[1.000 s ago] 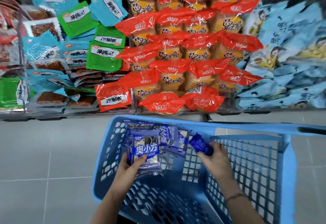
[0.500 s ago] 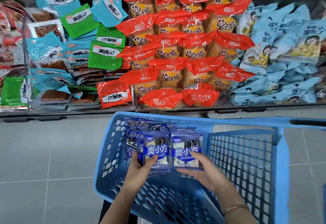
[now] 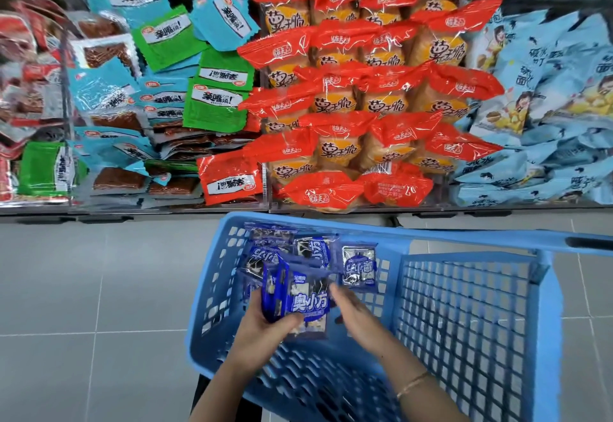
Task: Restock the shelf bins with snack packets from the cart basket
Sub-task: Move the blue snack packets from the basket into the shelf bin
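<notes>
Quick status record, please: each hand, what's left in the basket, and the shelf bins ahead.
left hand: grips stack of blue packets above the basket
right hand: at the stack's right edge, blurred; grip unclear
loose packets: more blue ones lie at the basket's far end
shelf bins: red packets centre, pale blue packets right, green and teal packets left

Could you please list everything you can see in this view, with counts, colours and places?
cart basket: one, blue, in front of the shelf
loose packets: several, dark blue, basket's far-left corner
held stack: a few packets, dark blue, over the basket
orange packets: many, red-orange, middle bin
flat packets: many, teal and green, left bin
pale packets: many, light blue, right bin
floor: grey tiles, below the shelf
bracelet: one, gold-toned, right wrist
left hand: grips held stack
right hand: at stack's right edge, grip blurred
</notes>
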Tool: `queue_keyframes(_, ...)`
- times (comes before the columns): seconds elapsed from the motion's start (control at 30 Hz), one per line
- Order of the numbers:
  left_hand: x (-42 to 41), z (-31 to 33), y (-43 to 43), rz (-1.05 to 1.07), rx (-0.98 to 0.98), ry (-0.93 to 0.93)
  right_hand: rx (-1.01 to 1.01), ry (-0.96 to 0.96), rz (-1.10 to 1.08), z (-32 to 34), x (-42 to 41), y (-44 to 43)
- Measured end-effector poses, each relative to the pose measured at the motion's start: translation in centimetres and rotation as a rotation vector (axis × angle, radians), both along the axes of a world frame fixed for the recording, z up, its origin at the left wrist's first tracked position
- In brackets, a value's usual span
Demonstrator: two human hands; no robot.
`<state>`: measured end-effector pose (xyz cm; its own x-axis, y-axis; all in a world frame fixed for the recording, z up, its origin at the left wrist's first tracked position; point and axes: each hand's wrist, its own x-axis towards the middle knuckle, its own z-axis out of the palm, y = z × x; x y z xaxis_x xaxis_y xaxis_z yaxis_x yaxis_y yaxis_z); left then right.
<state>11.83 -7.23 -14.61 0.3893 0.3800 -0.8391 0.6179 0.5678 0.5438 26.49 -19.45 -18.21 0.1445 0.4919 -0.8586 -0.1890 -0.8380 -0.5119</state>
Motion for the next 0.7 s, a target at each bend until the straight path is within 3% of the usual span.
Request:
queue_keyframes(0.1, -0.8, -0.1, 0.6, 0.057, 0.003, 0.024, -0.112, -0.313, -0.253, -4.2, 2.1, -0.4)
queue_keyframes(0.2, -1.6, -0.2, 1.4, 0.099, 0.028, 0.044, -0.314, -0.523, -0.254, -7.9, 4.3, -1.1)
queue_keyframes(0.5, -3.3, 0.1, 2.5, 0.228, 0.083, 0.060, -0.477, -0.386, -0.308, -9.5, 4.9, 0.6)
queue_keyframes(0.7, -3.1, 3.2, 2.0, 0.291, 0.115, 0.001, -0.355, -0.177, -0.651, -4.3, 4.0, -1.1)
